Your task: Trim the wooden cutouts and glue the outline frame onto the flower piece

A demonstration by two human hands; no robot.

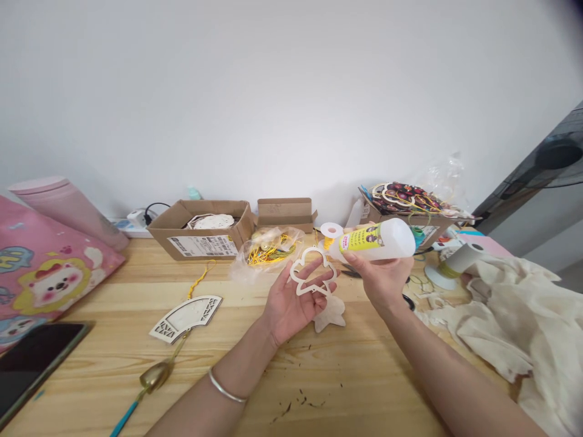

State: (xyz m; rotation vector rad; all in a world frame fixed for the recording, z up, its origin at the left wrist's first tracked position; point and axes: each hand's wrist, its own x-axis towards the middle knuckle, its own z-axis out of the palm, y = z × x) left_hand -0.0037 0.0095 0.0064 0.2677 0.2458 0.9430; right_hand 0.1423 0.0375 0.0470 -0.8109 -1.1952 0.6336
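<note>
My left hand (291,303) is palm up over the wooden table (136,376), fingers curled under a pale cloud-shaped wooden frame (313,271) that it holds. My right hand (385,280) grips a white glue bottle (378,240) with a yellow-green label, tipped sideways so its yellow nozzle points left at the top of the frame. A second flat wooden cut-out (330,314) lies on the table just below my left hand. A silver bangle circles my left wrist.
A fan-shaped wooden ornament (186,318) with yellow cord and a bell lies left. Cardboard boxes (200,229) of parts stand at the back, a bag of yellow cords (268,247) between. White cloth (514,309) covers the right; a dark tablet (31,364) and pink bag sit left.
</note>
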